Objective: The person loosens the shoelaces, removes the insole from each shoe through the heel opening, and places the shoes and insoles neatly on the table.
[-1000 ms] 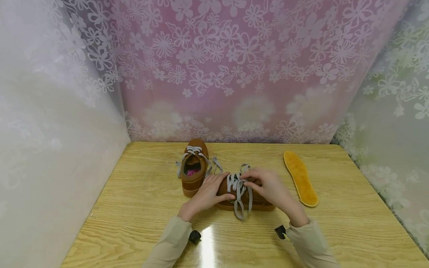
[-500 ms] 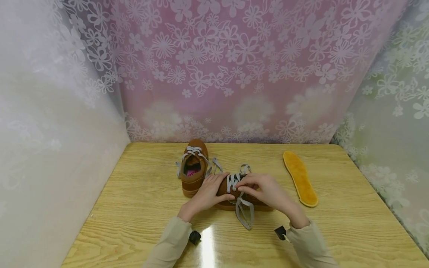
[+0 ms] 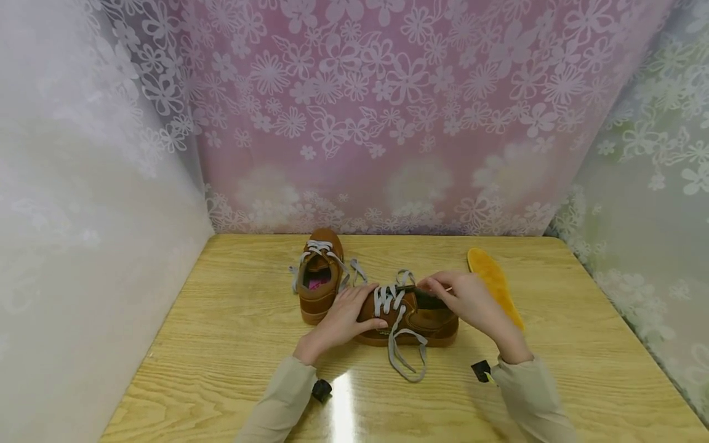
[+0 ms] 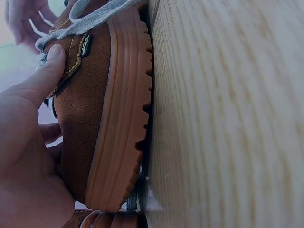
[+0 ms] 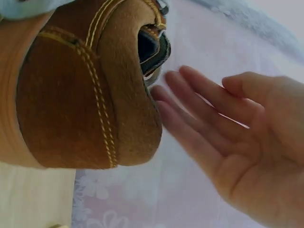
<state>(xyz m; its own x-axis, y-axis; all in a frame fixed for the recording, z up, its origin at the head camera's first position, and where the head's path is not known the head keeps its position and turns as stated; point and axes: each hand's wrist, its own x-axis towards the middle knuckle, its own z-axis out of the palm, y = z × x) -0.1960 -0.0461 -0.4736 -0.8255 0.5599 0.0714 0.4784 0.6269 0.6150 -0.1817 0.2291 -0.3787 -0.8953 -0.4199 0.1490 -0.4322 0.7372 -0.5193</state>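
A brown lace-up shoe (image 3: 434, 323) lies sideways on the table with its toe to the left. Over the toe end, my left hand (image 3: 343, 317) grips it, and the left wrist view shows the thumb (image 4: 45, 78) lying against the upper near the lacing. Grey laces (image 3: 400, 360) hang loose over the near side onto the table. My right hand (image 3: 471, 301) is at the ankle opening with nothing held. In the right wrist view its fingers (image 5: 190, 133) are loosely extended beside the heel collar (image 5: 135, 111).
The matching brown shoe (image 3: 314, 307) stands to the left, toe away, with something pink inside. An orange fuzzy insole (image 3: 495, 280) lies at the right, partly behind my right hand. A pink flowered curtain (image 3: 365, 123) hangs along the table's (image 3: 232, 344) far edge.
My right hand has let go of the laces and moved right, from the lacing to the ankle opening. The lace loop has dropped onto the table. My left hand has stayed put.
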